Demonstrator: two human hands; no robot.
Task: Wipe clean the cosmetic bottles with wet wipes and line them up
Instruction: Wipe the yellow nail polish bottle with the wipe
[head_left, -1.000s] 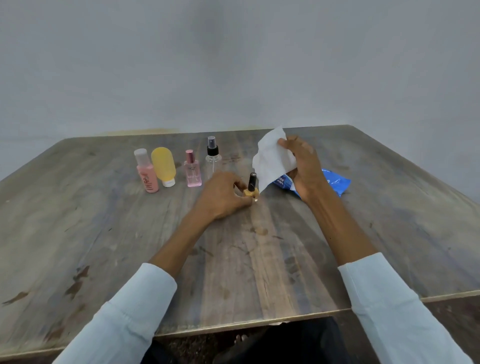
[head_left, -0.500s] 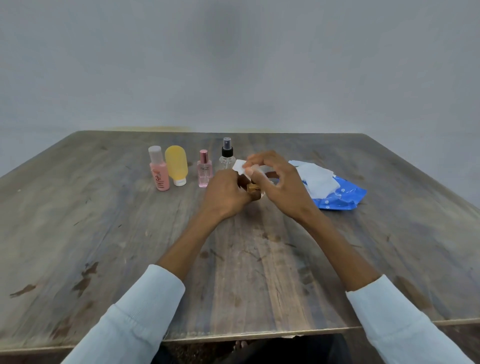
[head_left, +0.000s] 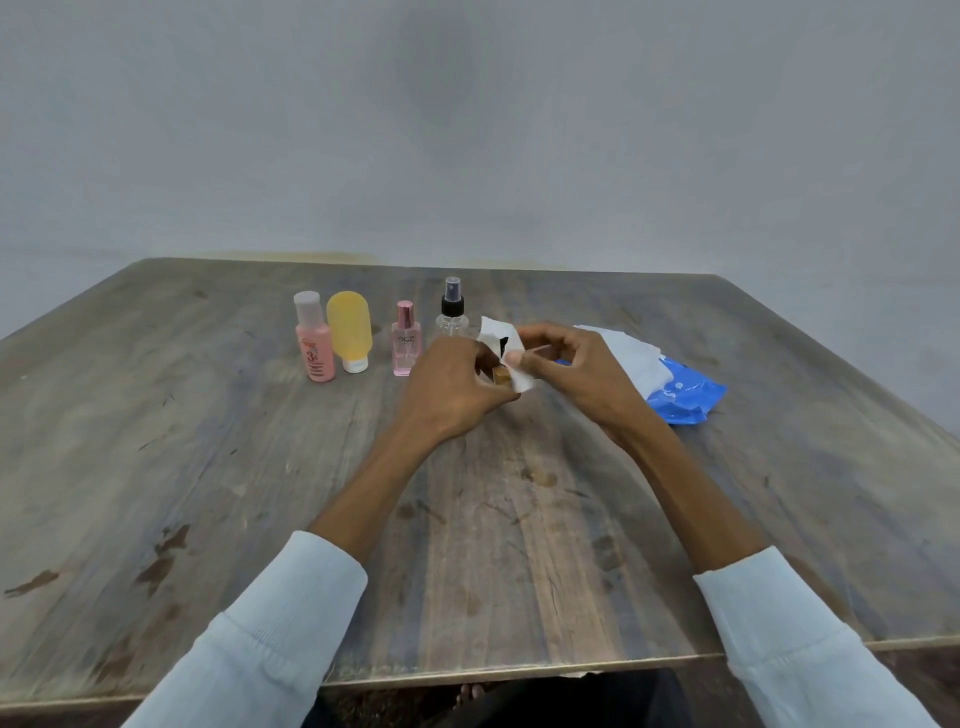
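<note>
Cosmetic bottles, four standing upright in a row at the table's (head_left: 208, 467) far side: pink bottle (head_left: 315, 345), yellow tube (head_left: 349, 331) on its white cap, pink perfume bottle (head_left: 405, 340), clear spray bottle (head_left: 452, 309). Fifth item: small amber bottle (head_left: 501, 373) with black cap, gripped in the left hand (head_left: 457, 387) above the table's centre. Wet wipe (head_left: 501, 351): pinched against that bottle by the right hand (head_left: 576, 369). Blue wipes packet (head_left: 683, 397): lying to the right, white wipes (head_left: 628, 353) resting on it.
</note>
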